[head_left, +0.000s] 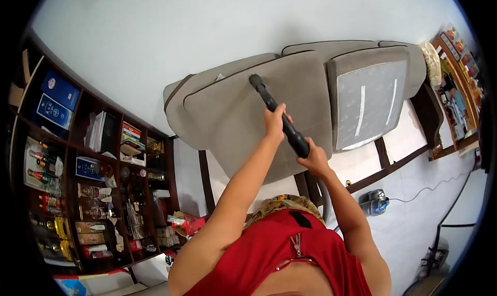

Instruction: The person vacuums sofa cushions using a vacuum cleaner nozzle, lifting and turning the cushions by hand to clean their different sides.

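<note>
A black vacuum cleaner wand (294,134) runs diagonally up and left from my hands, its small brush nozzle (254,80) against the upper part of a grey sofa cushion (295,81). My left hand (275,122) is wrapped round the wand's middle. Lower down, my right hand (315,157) grips the thick handle end. The cushion leans upright on the wooden sofa frame. Beside it on the right stands a second cushion (370,99), its pale underside with two white strips facing me. The blue and grey vacuum cleaner body (374,203) sits on the floor at right.
At left stands a dark shelf unit (72,143) with bottles, boxes and books. A cord (432,189) trails over the floor from the vacuum body. A wooden cabinet (461,94) holding small items is at far right. Behind the sofa rises a white wall (217,21).
</note>
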Demonstrator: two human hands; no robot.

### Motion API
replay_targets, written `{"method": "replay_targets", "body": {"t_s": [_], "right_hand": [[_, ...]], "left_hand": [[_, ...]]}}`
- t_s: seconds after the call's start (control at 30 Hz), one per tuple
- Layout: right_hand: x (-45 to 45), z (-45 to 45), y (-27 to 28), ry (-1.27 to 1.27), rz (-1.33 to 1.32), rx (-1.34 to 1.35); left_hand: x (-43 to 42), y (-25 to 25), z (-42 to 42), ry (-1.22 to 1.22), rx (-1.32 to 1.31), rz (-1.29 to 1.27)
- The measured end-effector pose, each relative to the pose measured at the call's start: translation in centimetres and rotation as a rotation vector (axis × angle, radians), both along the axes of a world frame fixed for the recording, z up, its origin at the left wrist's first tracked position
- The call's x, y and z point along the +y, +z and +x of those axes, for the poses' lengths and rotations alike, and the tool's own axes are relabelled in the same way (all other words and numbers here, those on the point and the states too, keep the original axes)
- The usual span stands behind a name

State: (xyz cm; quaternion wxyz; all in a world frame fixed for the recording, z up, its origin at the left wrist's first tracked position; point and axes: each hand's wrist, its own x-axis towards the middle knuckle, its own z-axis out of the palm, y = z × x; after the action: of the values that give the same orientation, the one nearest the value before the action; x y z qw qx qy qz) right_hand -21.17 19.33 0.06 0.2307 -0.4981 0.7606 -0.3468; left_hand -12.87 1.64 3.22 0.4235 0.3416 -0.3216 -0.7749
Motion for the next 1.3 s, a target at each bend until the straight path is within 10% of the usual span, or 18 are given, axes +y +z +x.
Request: {"method": "replay_targets", "body": {"t_s": [0.27,0.53,1.07,1.3], "right_hand": [[8.9,1.8,-2.7,-0.021,0.118,-0.096],[-0.5,0.9,4.4,-0.020,-0.105,-0.015],[9.7,2.8,-4.3,-0.079,0.099,-0.157],[5.2,1.1,1.1,-0.149,-0.140,-0.134]], "left_hand": [[7.9,-4.4,0.5,-0.013,-0.110,0.152],[-0.3,5.3,-0.4,0.054,0.015,-0.040],[7.9,-6.4,0.1,-0.091,-0.210,0.155],[5.3,3.9,-2.5,-0.079,-0.104,-0.047]]}}
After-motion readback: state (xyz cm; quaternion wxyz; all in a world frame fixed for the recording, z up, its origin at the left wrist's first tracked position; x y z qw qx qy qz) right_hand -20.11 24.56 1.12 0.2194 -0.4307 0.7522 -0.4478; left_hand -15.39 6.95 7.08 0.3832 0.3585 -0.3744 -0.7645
